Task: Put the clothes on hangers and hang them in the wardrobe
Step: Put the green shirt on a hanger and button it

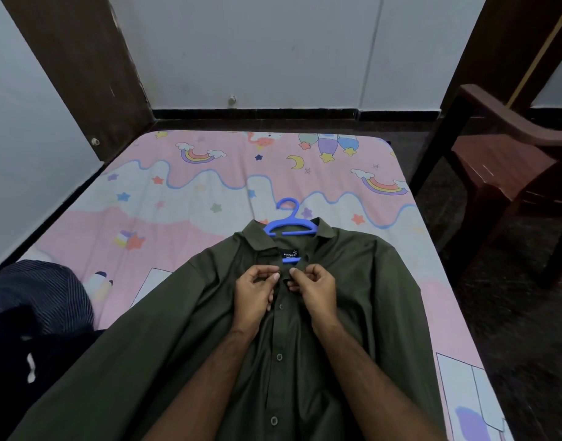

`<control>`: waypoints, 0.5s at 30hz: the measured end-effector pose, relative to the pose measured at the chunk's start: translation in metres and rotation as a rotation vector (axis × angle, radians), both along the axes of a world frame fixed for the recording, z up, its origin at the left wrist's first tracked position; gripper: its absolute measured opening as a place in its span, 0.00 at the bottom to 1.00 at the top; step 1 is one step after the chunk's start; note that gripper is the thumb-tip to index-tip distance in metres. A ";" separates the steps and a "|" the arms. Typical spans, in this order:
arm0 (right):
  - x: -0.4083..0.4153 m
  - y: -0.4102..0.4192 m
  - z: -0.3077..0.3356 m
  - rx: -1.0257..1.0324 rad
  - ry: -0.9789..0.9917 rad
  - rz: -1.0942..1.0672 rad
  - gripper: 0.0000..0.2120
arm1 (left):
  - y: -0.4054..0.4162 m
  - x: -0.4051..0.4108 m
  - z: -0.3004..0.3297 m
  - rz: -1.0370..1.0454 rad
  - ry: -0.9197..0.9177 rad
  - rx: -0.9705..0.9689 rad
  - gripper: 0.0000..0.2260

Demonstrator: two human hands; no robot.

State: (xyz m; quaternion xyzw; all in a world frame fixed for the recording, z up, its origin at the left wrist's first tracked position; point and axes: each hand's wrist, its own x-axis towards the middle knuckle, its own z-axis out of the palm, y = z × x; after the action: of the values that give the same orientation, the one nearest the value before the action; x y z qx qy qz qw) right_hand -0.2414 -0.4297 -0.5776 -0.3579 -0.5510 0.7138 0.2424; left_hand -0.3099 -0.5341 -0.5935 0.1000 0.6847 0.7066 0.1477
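Olive shirt point(305, 329), frame ctr: left hand point(257, 297) & right hand point(311, 291) both pinch placket at top btn; keep edges aligned over blue hanger point(289, 222).

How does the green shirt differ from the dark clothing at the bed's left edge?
The green shirt lies spread flat with a blue hanger in its collar; the dark clothing sits crumpled, no hanger visible. The left hand and right hand pinch the shirt's placket; nothing touches the dark clothing. Both rest on the bed.
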 end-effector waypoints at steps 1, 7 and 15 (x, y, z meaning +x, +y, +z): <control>-0.001 -0.002 -0.001 0.037 -0.020 -0.011 0.12 | 0.000 0.000 0.000 -0.002 -0.003 0.004 0.03; -0.003 -0.010 -0.010 0.284 -0.116 0.011 0.10 | 0.000 0.001 0.001 -0.001 -0.040 0.051 0.02; -0.005 -0.011 -0.014 0.353 -0.105 0.025 0.07 | 0.000 0.000 -0.001 -0.005 -0.032 0.035 0.02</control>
State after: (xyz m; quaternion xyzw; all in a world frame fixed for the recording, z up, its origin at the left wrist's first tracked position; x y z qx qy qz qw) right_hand -0.2461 -0.4409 -0.5916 -0.3400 -0.6839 0.5893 0.2635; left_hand -0.3100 -0.5340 -0.5945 0.0927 0.6696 0.7196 0.1587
